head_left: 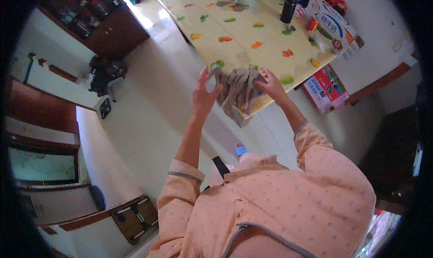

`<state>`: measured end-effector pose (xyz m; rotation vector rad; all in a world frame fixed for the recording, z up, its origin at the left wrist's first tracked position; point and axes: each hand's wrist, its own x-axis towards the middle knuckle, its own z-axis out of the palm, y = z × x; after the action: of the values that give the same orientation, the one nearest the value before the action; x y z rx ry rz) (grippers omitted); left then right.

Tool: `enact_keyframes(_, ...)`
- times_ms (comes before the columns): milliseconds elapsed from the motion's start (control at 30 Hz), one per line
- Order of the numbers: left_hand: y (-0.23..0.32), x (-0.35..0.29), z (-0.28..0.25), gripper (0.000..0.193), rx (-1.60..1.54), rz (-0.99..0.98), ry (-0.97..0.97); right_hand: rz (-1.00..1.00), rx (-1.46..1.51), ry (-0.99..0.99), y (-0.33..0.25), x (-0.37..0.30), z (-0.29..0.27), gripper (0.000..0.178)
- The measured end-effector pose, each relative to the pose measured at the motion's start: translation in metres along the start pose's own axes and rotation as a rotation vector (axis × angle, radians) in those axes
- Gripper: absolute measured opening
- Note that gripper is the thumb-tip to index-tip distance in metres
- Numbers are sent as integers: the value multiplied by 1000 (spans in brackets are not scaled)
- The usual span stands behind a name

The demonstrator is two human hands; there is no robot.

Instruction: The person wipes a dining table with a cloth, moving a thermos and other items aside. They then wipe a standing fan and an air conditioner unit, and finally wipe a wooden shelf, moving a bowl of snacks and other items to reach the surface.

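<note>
A: Where's the grey striped cloth (pixel 237 90)?

B: Over the near edge of the fruit-patterned desk (pixel 252 32). Left hand (pixel 204 93) and right hand (pixel 270 83) seemingly pinch its corners; bare floor at nine o'clock.

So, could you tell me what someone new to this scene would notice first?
Most likely the grey striped cloth held up in mid-picture between the left hand and right hand, just over the near edge of the table with its fruit-patterned cover. Next come the peach pyjama sleeves filling the lower part, then the red and white cartons at the table's far right side.
</note>
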<state>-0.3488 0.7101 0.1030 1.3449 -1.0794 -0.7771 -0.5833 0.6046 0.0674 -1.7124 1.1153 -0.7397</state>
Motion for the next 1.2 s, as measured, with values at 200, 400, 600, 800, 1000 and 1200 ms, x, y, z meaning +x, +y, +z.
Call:
enact_keyframes(200,-72,41,6,65,466,228,-299,-196,-617,153,68,35,67,60)
enact_keyframes(400,-125,81,-1,49,861,305,-685,7,-937,163,66,68,131,65)
enact_keyframes(600,-141,138,-60,47,873,347,-980,108,-1068,141,50,71,146,67)
enact_keyframes(800,-156,212,-123,44,904,297,-1094,280,-1091,304,54,83,170,65)
enact_keyframes(1000,-182,294,-137,42,750,379,-1048,526,-1054,445,56,127,184,65)
enact_keyframes(1200,-197,422,-124,43,708,447,-1044,548,-1079,586,74,289,180,58)
